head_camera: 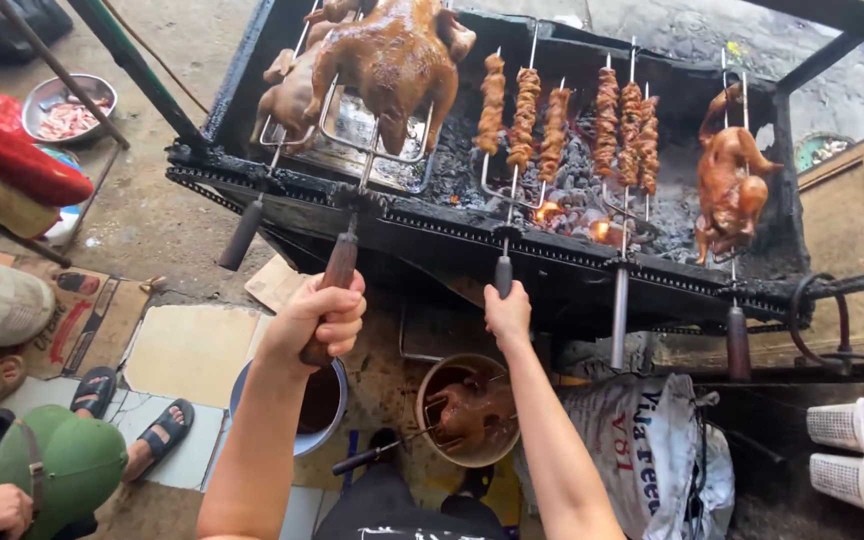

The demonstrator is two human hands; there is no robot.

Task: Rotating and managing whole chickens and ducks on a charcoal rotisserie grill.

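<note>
The left hand (317, 315) is wrapped tight around the dark wooden handle (332, 290) of a wire roasting clamp, fingers curled over the top and thumb tucked under. Up the rod from that fist, beyond the grill's front rail, the clamp holds a whole roasted chicken (387, 65), glazed deep brown, lying over the coals. Just to the left of it a second, paler chicken (292, 95) sits in its own clamp, whose handle (243, 233) hangs free down and to the left of the fist.

The right hand (508, 315) closes on the lower end of another dark handle (503, 277), fingers gathered around it. Straight above that grip its rod carries a rack of three meat skewers (524, 118) over glowing charcoal (572, 215). To the right of this grip stands a free handle (619, 320) bearing another rack of three skewers (627, 125), and farther right a third handle (738, 345) leads up to a smaller roasted bird (730, 180).

The black charcoal grill (452, 235) runs across in front of both hands. Below the left fist sits a blue-rimmed bowl (327, 435) of dark liquid; below the right wrist, a metal pot (432, 425) holds another bird in sauce. Right of that arm lies a printed white sack (652, 440). At far lower left, another person's green cap (52, 465) and sandalled feet (132, 415) show.
</note>
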